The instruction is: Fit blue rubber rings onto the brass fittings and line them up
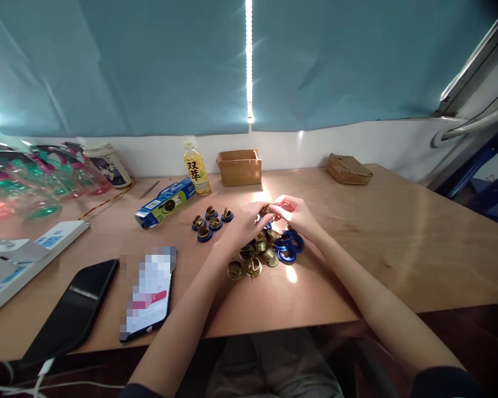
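Note:
My left hand (pixel 249 222) and my right hand (pixel 295 214) meet above a pile of parts, fingers closed together on a small brass-coloured round fitting (pixel 266 210). Fingers cover most of that fitting. Beneath and in front of them lie several loose brass-coloured round fittings (pixel 260 246), like small caps with flaps. Several blue rings (pixel 287 253) are heaped beside these, under my right hand. Left of my left hand, several brass fittings seated in blue rings (pixel 214 223) stand in a loose group on the table.
A blue and green box (pixel 166 203), a yellow drink bottle (pixel 197 170) and an open cardboard box (pixel 240 168) stand behind. Two phones (pixel 77 304) and a white power strip (pixel 37 260) lie left, near spray bottles (pixel 45 182). A brown package (pixel 348 169) rests back right on the wooden table (pixel 398 243).

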The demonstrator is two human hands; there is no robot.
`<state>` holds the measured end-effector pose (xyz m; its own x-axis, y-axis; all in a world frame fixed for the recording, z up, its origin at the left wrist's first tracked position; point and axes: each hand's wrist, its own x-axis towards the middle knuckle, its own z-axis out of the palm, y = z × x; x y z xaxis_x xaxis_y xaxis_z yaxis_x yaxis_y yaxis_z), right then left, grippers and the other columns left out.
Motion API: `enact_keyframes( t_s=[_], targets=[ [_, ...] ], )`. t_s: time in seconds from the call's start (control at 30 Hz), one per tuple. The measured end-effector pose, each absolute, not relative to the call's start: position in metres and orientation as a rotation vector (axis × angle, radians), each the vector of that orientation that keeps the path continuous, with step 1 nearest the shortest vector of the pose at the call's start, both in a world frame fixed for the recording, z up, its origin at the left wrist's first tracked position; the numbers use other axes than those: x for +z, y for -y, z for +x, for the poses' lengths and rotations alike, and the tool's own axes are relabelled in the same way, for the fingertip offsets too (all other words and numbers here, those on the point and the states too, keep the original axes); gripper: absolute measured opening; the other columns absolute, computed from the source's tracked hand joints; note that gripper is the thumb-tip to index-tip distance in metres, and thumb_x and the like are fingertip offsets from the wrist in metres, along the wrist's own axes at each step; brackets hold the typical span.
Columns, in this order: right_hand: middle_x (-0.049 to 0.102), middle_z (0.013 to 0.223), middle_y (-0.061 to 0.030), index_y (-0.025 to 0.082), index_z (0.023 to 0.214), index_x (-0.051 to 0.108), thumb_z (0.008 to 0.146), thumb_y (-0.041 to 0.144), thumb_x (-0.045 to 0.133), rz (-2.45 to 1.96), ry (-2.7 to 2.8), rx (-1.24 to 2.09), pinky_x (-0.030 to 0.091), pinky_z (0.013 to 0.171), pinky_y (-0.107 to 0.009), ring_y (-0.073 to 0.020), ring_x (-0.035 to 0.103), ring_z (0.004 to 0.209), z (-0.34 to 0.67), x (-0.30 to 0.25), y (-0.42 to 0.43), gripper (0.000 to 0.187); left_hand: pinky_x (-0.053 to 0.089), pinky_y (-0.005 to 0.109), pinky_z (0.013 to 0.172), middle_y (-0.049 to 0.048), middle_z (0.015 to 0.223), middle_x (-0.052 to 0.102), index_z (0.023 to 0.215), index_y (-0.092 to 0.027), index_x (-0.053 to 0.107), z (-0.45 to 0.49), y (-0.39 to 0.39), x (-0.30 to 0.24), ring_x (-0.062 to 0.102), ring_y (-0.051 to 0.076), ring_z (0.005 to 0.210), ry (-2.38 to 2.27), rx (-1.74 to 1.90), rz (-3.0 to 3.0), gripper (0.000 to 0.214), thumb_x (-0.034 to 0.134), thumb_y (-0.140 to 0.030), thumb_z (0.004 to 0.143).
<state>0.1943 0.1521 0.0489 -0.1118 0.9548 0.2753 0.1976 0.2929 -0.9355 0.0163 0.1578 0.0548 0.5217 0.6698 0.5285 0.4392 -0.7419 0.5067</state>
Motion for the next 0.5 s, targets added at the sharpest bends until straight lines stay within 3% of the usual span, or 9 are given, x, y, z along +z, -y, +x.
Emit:
enact_keyframes(
  t_s=[0.2,0.33,0.5],
  targets=[
    [0.069,0.085,-0.0048,0.018,0.082,0.065,0.085,0.053,0.058,-1.168,1.498,0.865,0.053,0.074,-0.03,-0.0173,0.067,0.079,0.205,0.04,-0.17,0.035,0.052,0.035,0.084,0.0075,0.103,0.073,0.109,-0.02,0.065,0.011,-0.163,0.055,0.068,0.023,0.097,-0.982,1.205,2.346,0.019,0.059,-0.028,0.092],
    [0.065,0.067,-0.0021,0.017,0.074,0.065,0.07,0.036,0.075,-1.374,1.503,0.768,0.046,0.06,-0.026,-0.0162,0.059,0.065,0.236,0.02,-0.188,0.022,0.054,0.032,0.084,0.0057,0.098,0.072,0.102,-0.02,0.065,0.011,-0.164,0.057,0.067,0.019,0.09,-1.006,1.332,2.219,0.014,0.06,-0.028,0.091],
    [0.063,0.064,-0.001,0.014,0.08,0.068,0.066,0.041,0.079,-1.454,1.56,0.799,0.043,0.057,-0.025,-0.0147,0.055,0.062,0.254,-0.003,-0.202,0.032,0.055,0.031,0.085,0.0036,0.092,0.07,0.095,-0.02,0.065,0.011,-0.167,0.056,0.067,0.017,0.086,-1.017,1.438,2.045,0.012,0.063,-0.031,0.089]
  ],
)
